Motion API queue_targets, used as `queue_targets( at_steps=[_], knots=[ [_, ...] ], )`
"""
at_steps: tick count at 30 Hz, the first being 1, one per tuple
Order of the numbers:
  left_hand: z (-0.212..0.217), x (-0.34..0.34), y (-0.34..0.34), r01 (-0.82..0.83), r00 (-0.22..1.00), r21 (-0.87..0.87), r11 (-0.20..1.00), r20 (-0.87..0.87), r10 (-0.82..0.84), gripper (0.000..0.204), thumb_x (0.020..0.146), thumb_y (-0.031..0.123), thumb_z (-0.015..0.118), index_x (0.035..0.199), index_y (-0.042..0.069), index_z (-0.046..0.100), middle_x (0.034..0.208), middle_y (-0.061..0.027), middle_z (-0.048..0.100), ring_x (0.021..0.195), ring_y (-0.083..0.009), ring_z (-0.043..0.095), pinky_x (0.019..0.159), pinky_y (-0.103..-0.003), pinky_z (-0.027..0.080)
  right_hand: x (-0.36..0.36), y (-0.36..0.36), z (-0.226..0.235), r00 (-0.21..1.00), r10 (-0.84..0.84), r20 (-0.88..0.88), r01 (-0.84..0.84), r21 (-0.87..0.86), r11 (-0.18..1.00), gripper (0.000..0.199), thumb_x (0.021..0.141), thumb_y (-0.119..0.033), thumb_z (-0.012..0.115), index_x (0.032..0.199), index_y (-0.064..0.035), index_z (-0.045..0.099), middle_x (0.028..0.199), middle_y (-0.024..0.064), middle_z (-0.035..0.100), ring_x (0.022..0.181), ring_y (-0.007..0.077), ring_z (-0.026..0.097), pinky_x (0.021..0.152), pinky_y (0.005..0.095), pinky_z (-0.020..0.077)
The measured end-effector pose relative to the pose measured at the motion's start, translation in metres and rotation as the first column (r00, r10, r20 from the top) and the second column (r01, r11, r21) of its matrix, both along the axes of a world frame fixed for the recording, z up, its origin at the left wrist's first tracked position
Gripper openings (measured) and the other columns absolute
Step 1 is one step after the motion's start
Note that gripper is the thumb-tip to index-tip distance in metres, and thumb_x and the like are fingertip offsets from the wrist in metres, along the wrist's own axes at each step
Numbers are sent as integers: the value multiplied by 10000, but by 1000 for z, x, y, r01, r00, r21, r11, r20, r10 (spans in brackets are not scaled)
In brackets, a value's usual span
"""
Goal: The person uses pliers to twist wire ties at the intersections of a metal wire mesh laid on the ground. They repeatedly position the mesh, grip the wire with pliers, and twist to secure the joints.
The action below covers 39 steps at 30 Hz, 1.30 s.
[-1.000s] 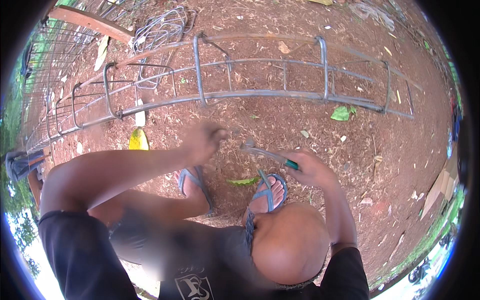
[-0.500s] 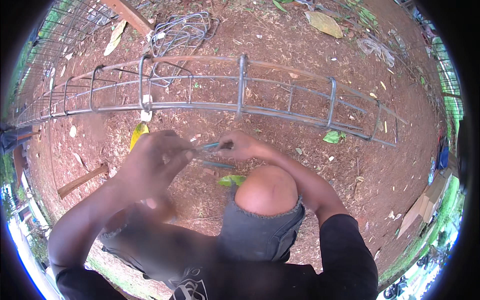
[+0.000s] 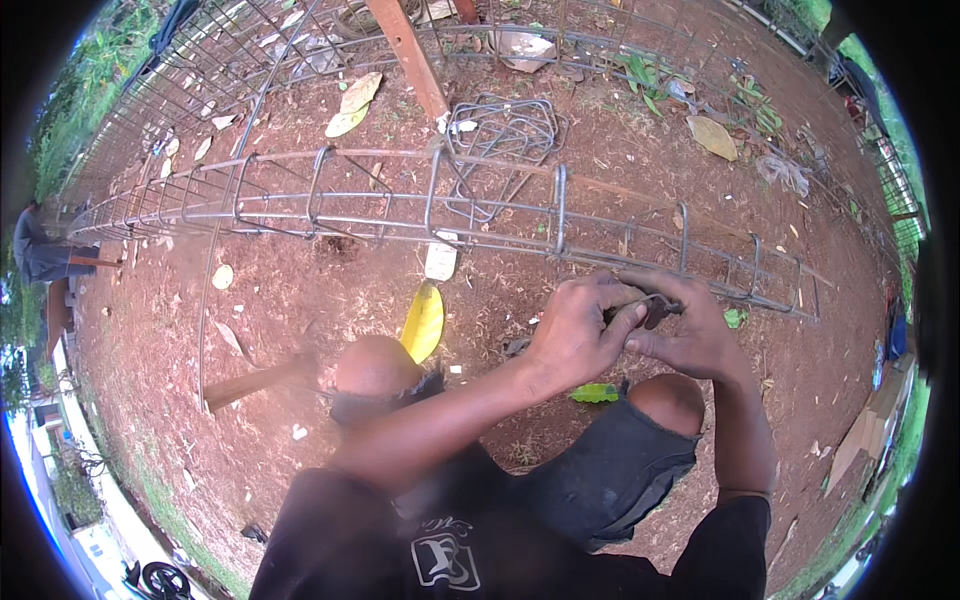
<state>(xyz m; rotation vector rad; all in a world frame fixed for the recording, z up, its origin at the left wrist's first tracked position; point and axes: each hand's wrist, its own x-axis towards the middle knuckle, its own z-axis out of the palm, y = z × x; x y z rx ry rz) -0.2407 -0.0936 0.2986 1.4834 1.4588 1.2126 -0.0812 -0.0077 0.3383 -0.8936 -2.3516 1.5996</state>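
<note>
My left hand and my right hand are brought together above my right knee, just on the near side of a long steel rebar cage. Between them is some thin dark wire, bent in a small loop. Left thumb and fingertips pinch it, while the curled right fingers and thumb close round its other side. Fingers partly hide the wire, so its length cannot be made out. The cage's long bars run across in front of me, joined by squarish stirrups.
Beyond the cage, loose bent stirrups lie piled beside a reddish wooden post. A wooden stake is at the left, and a yellow leaf lies near my left knee. Another person is at the far left.
My view has shifted left, so the cage and stirrup pile appear farther right. Both hands have come closer together and moved right, nearer the cage. The teal bars near the right hand no longer show.
</note>
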Motion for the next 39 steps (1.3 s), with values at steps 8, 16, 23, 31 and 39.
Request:
queue_targets(
  at_steps=[8,16,23,31,39],
  knots=[
    [-5,-60,-2,-167,885,-59,984,432,176,218,903,174,611,1022,13,696,902,-100,686,822,-126,621,731,-286,496,-95,-27,26,913,-287,289,282,59,957,396,712,-114,773,1052,19,619,812,93,669,728,117,627,650,271,502],
    [-26,-51,13,-23,705,-166,986,696,133,243,906,203,619,1044,15,687,819,-57,623,778,-117,576,695,-287,469,-94,-32,13,814,-448,371,361,282,889,136,790,-33,683,899,46,661,722,63,658,653,97,599,580,259,469],
    [11,-72,18,-195,104,-214,957,966,238,255,962,226,535,870,15,645,653,21,503,610,-46,462,590,-221,414,-52,-34,-10,488,-699,-523,648,-320,691,107,901,-115,614,975,-62,670,935,53,631,779,140,575,634,326,490],
    [45,-91,-6,-409,757,74,910,584,293,244,912,189,572,894,-42,650,632,-96,583,604,-164,576,606,-309,469,-59,-37,14,871,-284,-400,83,-451,889,766,684,-394,762,1290,-18,483,1299,256,480,1249,356,457,1037,463,357],
    [41,-25,-25,-380,894,284,880,358,271,208,886,149,606,974,-31,662,794,-150,636,728,-235,627,617,-335,471,-78,-100,-42,918,-310,-249,371,258,892,496,869,-160,600,1281,53,425,1277,179,504,1119,235,533,964,352,392]
  ],
)
